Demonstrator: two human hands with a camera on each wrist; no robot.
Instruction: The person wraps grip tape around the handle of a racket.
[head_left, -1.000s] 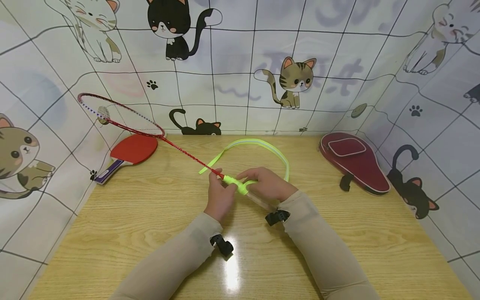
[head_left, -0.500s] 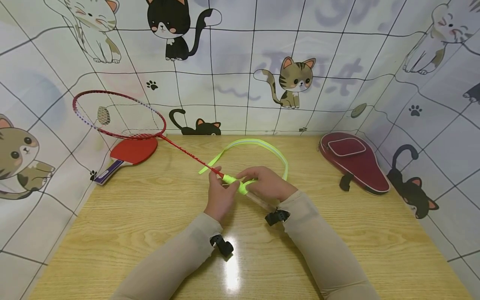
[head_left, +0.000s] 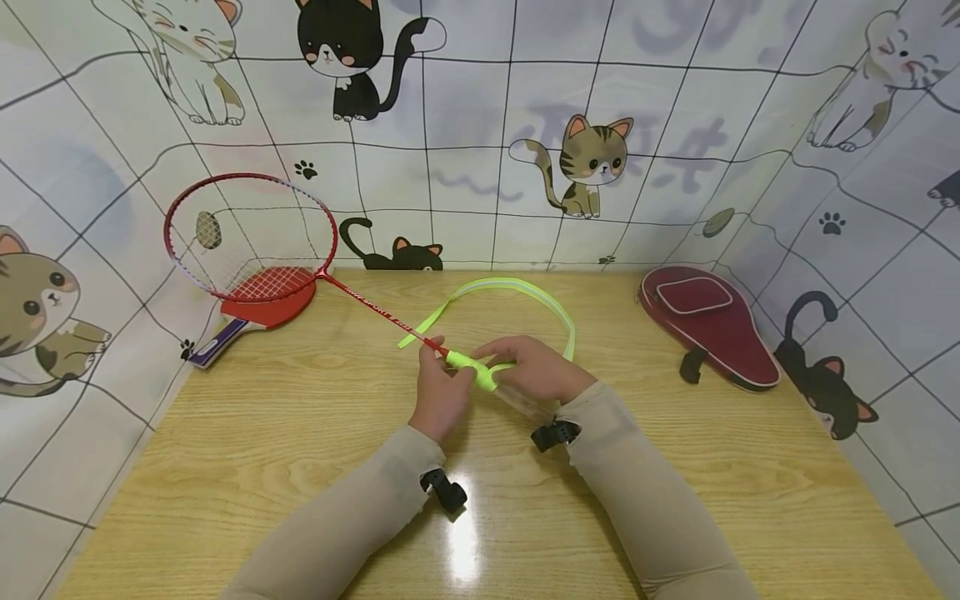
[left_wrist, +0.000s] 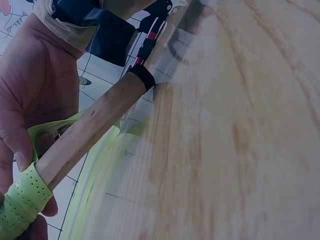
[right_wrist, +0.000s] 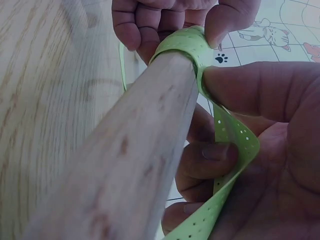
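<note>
A red badminton racket (head_left: 382,314) slants across the table, its strung head up at the left. My left hand (head_left: 441,398) grips it at the top of the handle, where neon-yellow perforated grip tape (left_wrist: 22,202) is wound round. Below the winding, the handle (left_wrist: 95,125) is bare wood down to a black end. My right hand (head_left: 538,367) pinches the tape right beside the handle, thumb at the winding's edge in the right wrist view. From there the loose tape (right_wrist: 232,135) passes over the fingers. The tape's free length curves across the table behind the hands.
A red table tennis bat (head_left: 288,310) lies at the back left, partly behind the racket head. At the back right is a dark red bat case (head_left: 705,325) with a black strap. Cat-printed walls enclose the wooden table (head_left: 300,433) at the back and sides.
The racket has rolled about its shaft, so its head shows as a wider oval and now overlaps the red bat. Both hands stay in nearly the same place.
</note>
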